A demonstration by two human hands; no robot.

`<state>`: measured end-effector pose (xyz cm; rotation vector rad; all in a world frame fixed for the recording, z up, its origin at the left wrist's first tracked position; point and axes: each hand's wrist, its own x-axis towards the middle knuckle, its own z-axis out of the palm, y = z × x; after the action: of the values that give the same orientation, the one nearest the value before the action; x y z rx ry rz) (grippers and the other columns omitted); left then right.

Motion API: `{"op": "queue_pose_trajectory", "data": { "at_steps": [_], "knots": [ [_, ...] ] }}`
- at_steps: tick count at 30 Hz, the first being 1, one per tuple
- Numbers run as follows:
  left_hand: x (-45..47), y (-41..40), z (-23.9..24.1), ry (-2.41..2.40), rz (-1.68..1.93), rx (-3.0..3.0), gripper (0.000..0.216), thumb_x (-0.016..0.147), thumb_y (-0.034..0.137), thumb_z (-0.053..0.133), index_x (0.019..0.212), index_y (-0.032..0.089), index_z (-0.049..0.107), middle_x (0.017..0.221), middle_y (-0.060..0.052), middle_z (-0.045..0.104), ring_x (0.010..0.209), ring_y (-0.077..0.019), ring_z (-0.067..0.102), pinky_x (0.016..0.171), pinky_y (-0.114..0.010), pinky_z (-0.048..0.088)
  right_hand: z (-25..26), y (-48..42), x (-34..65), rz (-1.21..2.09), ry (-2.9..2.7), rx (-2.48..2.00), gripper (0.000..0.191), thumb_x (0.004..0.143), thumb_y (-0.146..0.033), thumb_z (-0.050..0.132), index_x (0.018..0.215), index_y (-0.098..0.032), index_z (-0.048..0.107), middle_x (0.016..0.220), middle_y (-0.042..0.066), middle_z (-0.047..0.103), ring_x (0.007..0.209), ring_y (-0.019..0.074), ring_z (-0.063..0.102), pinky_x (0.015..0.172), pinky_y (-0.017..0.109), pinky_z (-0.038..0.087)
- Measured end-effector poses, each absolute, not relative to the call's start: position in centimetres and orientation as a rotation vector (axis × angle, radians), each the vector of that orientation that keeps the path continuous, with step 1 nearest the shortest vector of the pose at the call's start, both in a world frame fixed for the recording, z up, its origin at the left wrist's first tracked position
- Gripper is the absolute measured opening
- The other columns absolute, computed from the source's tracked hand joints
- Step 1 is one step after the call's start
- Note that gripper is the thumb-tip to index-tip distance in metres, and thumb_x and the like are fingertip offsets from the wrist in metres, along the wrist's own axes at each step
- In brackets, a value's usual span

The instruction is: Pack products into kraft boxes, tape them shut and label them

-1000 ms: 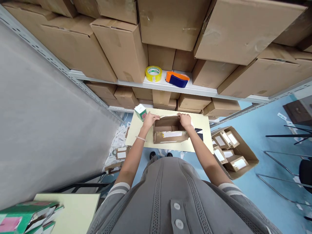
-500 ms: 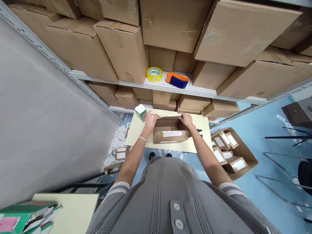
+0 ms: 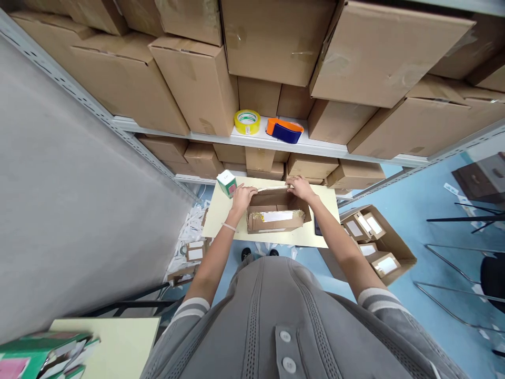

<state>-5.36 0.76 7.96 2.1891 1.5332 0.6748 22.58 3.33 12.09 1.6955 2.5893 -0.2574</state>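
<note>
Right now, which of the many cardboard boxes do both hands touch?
The small open cardboard box with a white label on the pale yellow table: left hand and right hand rest on its far rim. The shelf cartons are untouched.

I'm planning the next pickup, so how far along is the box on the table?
Done: the cardboard box stands on the table, a white label on its near face. In hand: the left hand and right hand hold the far flap at its open top. Left: the top is not closed or taped; the yellow tape roll and orange dispenser sit untouched on the shelf.
</note>
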Motion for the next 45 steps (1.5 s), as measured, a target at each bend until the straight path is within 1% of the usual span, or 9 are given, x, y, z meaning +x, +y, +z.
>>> {"op": "queue_pose_trajectory", "data": {
  "at_steps": [4, 8, 12, 23, 26, 30, 35, 40, 45],
  "knots": [
    [-5.3, 0.9, 7.9, 1.551, 0.672, 2.157, 0.029, 0.095, 0.025, 0.05, 0.093, 0.027, 0.079, 0.104, -0.002, 0.078, 0.096, -0.0209, 0.071, 0.117, -0.042, 0.034, 12.2, 2.9, 22.9, -0.194, 2.514, 1.792, 0.016, 0.092, -0.029, 0.062, 0.1, -0.02, 0.072, 0.112, 0.01, 0.073, 0.111, 0.024, 0.06, 0.099, 0.033, 0.037],
    [-5.2, 1.1, 7.7, 1.572, 0.686, 2.152, 0.028, 0.095, 0.026, 0.051, 0.092, 0.026, 0.079, 0.103, -0.002, 0.078, 0.097, -0.0211, 0.071, 0.116, -0.042, 0.035, 11.6, 2.3, 23.0, -0.185, 2.398, 1.918, 0.023, 0.097, -0.027, 0.052, 0.108, -0.024, 0.072, 0.107, 0.009, 0.076, 0.099, 0.0238, 0.066, 0.082, 0.03, 0.043],
    [-5.0, 1.1, 7.6, 1.597, 0.715, 2.181, 0.03, 0.096, 0.026, 0.05, 0.092, 0.026, 0.08, 0.097, -0.003, 0.079, 0.091, -0.0208, 0.072, 0.116, -0.042, 0.035, 10.7, 2.1, 22.8, -0.175, 2.341, 2.009, 0.029, 0.097, -0.025, 0.049, 0.108, -0.023, 0.075, 0.102, 0.011, 0.077, 0.093, 0.0245, 0.069, 0.078, 0.029, 0.044],
    [-5.5, 1.2, 7.5, 1.516, 0.776, 2.115, 0.028, 0.095, 0.025, 0.054, 0.084, 0.027, 0.08, 0.101, -0.001, 0.078, 0.095, -0.0225, 0.072, 0.115, -0.046, 0.035, 10.0, 1.9, 23.0, -0.229, 2.412, 2.093, 0.026, 0.095, -0.024, 0.055, 0.107, -0.023, 0.078, 0.106, 0.01, 0.077, 0.099, 0.0255, 0.07, 0.085, 0.032, 0.049],
    [-6.2, 1.2, 7.8, 1.474, 0.739, 2.057, 0.023, 0.095, 0.029, 0.056, 0.097, 0.026, 0.079, 0.113, -0.004, 0.076, 0.1, -0.0236, 0.07, 0.11, -0.044, 0.042, 10.2, 1.4, 23.3, -0.266, 2.468, 2.073, 0.029, 0.094, -0.023, 0.057, 0.119, -0.024, 0.072, 0.109, 0.007, 0.077, 0.107, 0.0247, 0.068, 0.09, 0.032, 0.049],
    [-6.3, 0.0, 9.3, 1.49, 0.868, 1.991, 0.034, 0.098, 0.03, 0.051, 0.127, 0.02, 0.067, 0.127, -0.009, 0.069, 0.116, -0.0251, 0.064, 0.102, -0.039, 0.047, 10.4, 0.7, 24.0, -0.32, 2.503, 2.096, 0.039, 0.089, -0.022, 0.066, 0.128, -0.021, 0.067, 0.11, 0.009, 0.076, 0.112, 0.0284, 0.065, 0.096, 0.038, 0.048],
    [-4.9, -3.0, 11.4, 1.426, 1.044, 2.016, 0.036, 0.102, 0.029, 0.038, 0.123, 0.019, 0.066, 0.124, -0.009, 0.069, 0.116, -0.0212, 0.062, 0.103, -0.035, 0.046, 11.0, -0.8, 24.3, -0.303, 2.706, 2.295, 0.033, 0.089, -0.02, 0.063, 0.122, -0.02, 0.068, 0.118, 0.01, 0.072, 0.11, 0.0294, 0.063, 0.102, 0.043, 0.044],
    [-4.0, -4.7, 10.9, 1.34, 0.608, 2.12, 0.035, 0.101, 0.025, 0.037, 0.117, 0.022, 0.068, 0.123, -0.006, 0.07, 0.113, -0.0221, 0.065, 0.096, -0.033, 0.049, 11.2, -3.5, 22.8, -0.341, 2.807, 2.362, 0.029, 0.1, -0.027, 0.043, 0.11, -0.02, 0.069, 0.111, 0.009, 0.073, 0.104, 0.0263, 0.064, 0.097, 0.041, 0.046],
    [-4.4, -4.7, 9.8, 1.367, 0.05, 2.096, 0.03, 0.097, 0.035, 0.049, 0.111, 0.022, 0.071, 0.116, -0.009, 0.073, 0.108, -0.029, 0.067, 0.085, -0.034, 0.051, 10.5, -5.6, 22.7, -0.651, 2.653, 1.949, 0.029, 0.099, -0.037, 0.047, 0.114, -0.022, 0.068, 0.115, 0.008, 0.073, 0.102, 0.026, 0.067, 0.088, 0.037, 0.049]
  ]
}}
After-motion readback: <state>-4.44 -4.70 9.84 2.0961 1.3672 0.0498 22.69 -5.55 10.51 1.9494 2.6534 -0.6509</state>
